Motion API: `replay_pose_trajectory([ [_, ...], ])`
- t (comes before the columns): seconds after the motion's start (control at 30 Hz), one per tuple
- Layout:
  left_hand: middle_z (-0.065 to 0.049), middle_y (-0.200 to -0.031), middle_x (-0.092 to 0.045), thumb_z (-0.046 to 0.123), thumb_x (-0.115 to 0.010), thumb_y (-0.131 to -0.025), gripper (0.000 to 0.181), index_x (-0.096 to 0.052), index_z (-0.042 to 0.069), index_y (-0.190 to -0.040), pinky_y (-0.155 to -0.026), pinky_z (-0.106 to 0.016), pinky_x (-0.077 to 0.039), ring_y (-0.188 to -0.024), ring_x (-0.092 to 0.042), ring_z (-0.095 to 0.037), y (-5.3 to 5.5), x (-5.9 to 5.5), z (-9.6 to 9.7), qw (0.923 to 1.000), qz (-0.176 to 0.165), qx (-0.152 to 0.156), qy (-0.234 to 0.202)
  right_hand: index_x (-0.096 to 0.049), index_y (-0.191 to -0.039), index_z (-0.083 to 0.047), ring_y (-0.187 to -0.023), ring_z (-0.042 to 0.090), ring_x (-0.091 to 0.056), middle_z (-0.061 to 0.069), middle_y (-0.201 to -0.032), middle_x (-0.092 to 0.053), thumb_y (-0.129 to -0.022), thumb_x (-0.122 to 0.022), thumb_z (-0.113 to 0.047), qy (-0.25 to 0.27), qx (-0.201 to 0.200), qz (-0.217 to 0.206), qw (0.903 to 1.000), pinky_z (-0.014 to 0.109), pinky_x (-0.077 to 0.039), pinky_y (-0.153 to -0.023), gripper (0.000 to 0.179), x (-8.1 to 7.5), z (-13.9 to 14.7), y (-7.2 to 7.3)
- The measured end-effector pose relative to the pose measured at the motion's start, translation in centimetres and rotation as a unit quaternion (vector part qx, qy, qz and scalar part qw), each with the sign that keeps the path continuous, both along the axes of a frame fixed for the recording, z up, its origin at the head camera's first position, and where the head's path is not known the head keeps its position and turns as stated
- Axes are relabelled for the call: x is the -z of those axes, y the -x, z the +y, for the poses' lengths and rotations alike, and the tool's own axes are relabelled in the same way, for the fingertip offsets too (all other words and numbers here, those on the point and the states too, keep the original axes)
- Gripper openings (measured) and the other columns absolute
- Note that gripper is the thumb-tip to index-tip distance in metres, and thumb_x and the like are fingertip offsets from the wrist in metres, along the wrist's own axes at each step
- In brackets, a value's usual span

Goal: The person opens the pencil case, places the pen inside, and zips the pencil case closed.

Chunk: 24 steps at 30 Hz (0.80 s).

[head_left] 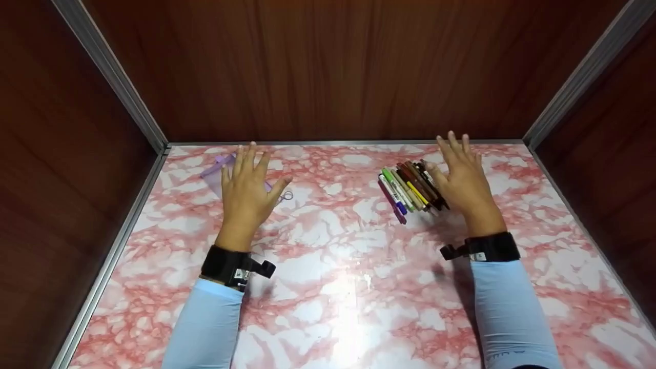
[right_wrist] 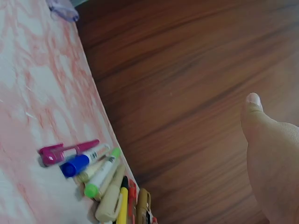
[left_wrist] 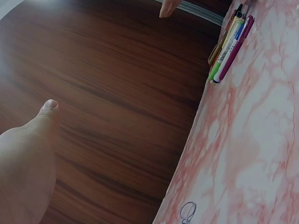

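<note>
My left hand [head_left: 246, 195] is spread with straight fingers over a translucent purple pouch [head_left: 211, 177] at the back left. The hand hides much of the pouch. A small ring-shaped clasp [head_left: 287, 196] pokes out beside the thumb, and shows again as a ring [left_wrist: 188, 211] in the left wrist view. My right hand [head_left: 461, 179], also spread, hovers at the right side of a bunch of pens and markers [head_left: 405, 189]. In the right wrist view a magenta pen [right_wrist: 70, 151], a blue-capped marker [right_wrist: 77, 164] and a green-tipped marker [right_wrist: 103, 175] lie side by side. Neither hand holds anything.
The tabletop [head_left: 328, 287] has a red and white marbled surface. Dark wood panels [head_left: 328, 72] enclose it at the back and both sides, with metal strips [head_left: 115, 256] along the edges. Both wrists wear black camera bands [head_left: 492, 248].
</note>
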<state>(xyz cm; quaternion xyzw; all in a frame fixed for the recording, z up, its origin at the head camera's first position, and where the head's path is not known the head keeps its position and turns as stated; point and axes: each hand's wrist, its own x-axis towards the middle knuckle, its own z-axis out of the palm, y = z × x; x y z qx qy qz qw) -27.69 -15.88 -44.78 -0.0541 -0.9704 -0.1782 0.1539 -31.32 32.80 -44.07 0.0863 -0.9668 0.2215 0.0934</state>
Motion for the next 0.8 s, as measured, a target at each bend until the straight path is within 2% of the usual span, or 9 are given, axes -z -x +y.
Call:
replay_pose_trajectory([
  [0.3,-0.017,-0.190,-0.021,0.082,-0.043,-0.109,0.093,-0.041,0.018,-0.177,-0.136,-0.081,-0.013,-0.178,-0.012,-0.042,0.5,0.7,-0.5,0.9994,-0.029,-0.011,0.014,-0.024,-0.182,-0.018,-0.178,0.045,0.003,0.013,-0.192,-0.009,-0.117,-0.043,-0.065,0.020,0.018,-0.002,0.9996,0.080,0.004,-0.137,0.082,0.9,2.2,0.5],
  [0.43,-0.025,-0.184,-0.031,0.078,-0.047,-0.110,0.090,-0.045,0.015,-0.174,-0.131,-0.083,-0.024,-0.174,-0.022,-0.049,0.8,1.4,-0.7,0.9985,-0.041,-0.025,0.028,-0.024,-0.182,-0.015,-0.178,0.047,-0.001,0.014,-0.192,-0.008,-0.118,-0.042,-0.064,0.029,0.028,-0.032,0.9987,0.077,-0.002,-0.139,0.083,1.8,3.0,0.9],
  [0.53,-0.032,-0.176,-0.041,0.075,-0.051,-0.110,0.090,-0.043,0.012,-0.174,-0.124,-0.081,-0.037,-0.163,-0.037,-0.055,1.1,2.2,-0.9,0.9973,-0.062,-0.037,0.017,-0.022,-0.182,-0.015,-0.178,0.047,-0.005,0.015,-0.192,-0.006,-0.116,-0.037,-0.070,0.035,0.034,-0.066,0.9966,0.075,-0.010,-0.139,0.087,2.6,3.4,1.1],
  [0.63,-0.037,-0.170,-0.045,0.074,-0.048,-0.111,0.093,-0.033,0.010,-0.177,-0.118,-0.079,-0.043,-0.154,-0.045,-0.058,1.5,3.4,-1.2,0.9937,-0.100,-0.049,-0.007,-0.021,-0.182,-0.014,-0.176,0.050,-0.011,0.017,-0.191,-0.007,-0.116,-0.034,-0.072,0.036,0.034,-0.092,0.9946,0.073,-0.015,-0.139,0.090,3.4,3.8,1.2],
  [0.7,-0.038,-0.167,-0.048,0.075,-0.045,-0.112,0.096,-0.026,0.010,-0.179,-0.116,-0.079,-0.046,-0.150,-0.049,-0.059,1.7,4.3,-1.5,0.9904,-0.125,-0.058,-0.015,-0.024,-0.181,-0.010,-0.174,0.052,-0.016,0.020,-0.190,-0.012,-0.118,-0.037,-0.065,0.038,0.031,-0.096,0.9942,0.072,-0.017,-0.139,0.085,3.9,4.0,1.3],
  [0.8,-0.038,-0.159,-0.055,0.075,-0.042,-0.113,0.097,-0.024,0.008,-0.180,-0.112,-0.079,-0.048,-0.144,-0.054,-0.059,1.9,5.4,-1.6,0.9864,-0.148,-0.071,-0.014,-0.033,-0.177,-0.003,-0.170,0.056,-0.023,0.026,-0.187,-0.022,-0.121,-0.043,-0.052,0.044,0.028,-0.093,0.9943,0.071,-0.021,-0.138,0.075,4.8,4.2,1.5],
])
